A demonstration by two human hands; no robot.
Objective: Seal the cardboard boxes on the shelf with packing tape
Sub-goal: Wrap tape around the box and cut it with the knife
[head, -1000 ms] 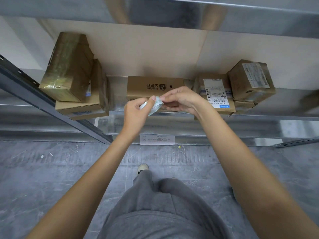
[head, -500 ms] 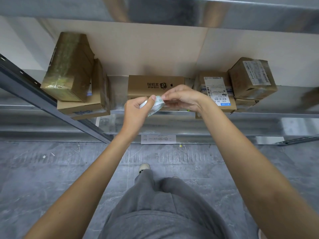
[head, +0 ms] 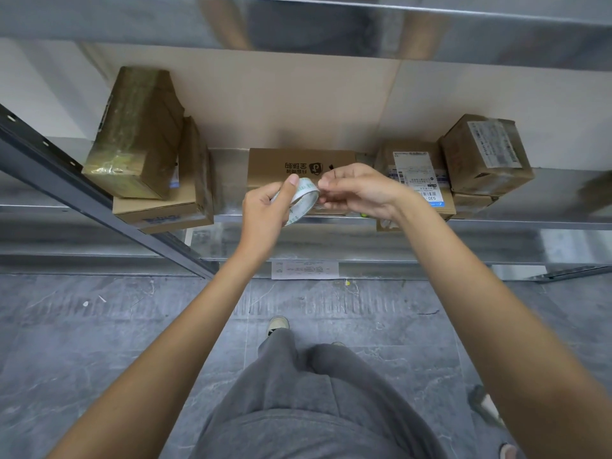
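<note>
The left hand (head: 268, 210) grips a roll of clear packing tape (head: 303, 202), thumb pressed on its outer face and fingers curled round the ring. The right hand (head: 359, 190) pinches at the roll's right edge with thumb and fingertips; whether a loose tape end is caught there cannot be told. Both hands hang just in front of a printed cardboard box (head: 298, 164) at the middle of the metal shelf (head: 530, 223). Two stacked boxes (head: 155, 180) stand at the left, and labelled parcels (head: 453, 173) at the right.
</note>
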